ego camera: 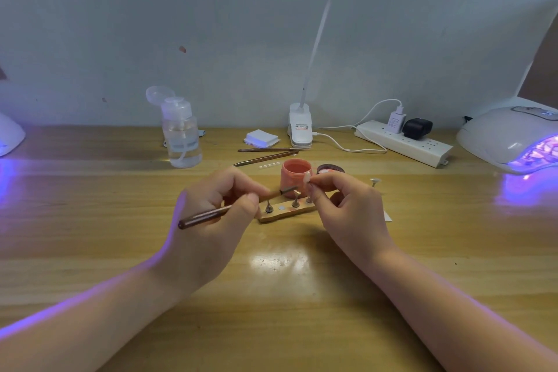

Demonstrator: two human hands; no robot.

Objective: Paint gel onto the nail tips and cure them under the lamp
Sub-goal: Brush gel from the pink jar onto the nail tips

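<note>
In the head view, the left hand [223, 205] grips the brush [232, 205], its long axis pointing right toward the nail tip [306, 177] pinched by the right hand's [347, 205] fingers [320, 183] above the stand [287, 211].

Bare table [287, 296] near edge; gel pot [294, 177], stand [287, 211] block centre; power strip [404, 142], curing lamp [507, 139] crowd right.

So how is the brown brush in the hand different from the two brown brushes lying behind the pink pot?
The held brown brush is gripped by the left hand, its tip raised beside the open pink gel pot. The two spare brown brushes lie flat on the wooden table, untouched. The held one points toward the pot; the spares lie sideways behind it. All are thin and brown.
</note>
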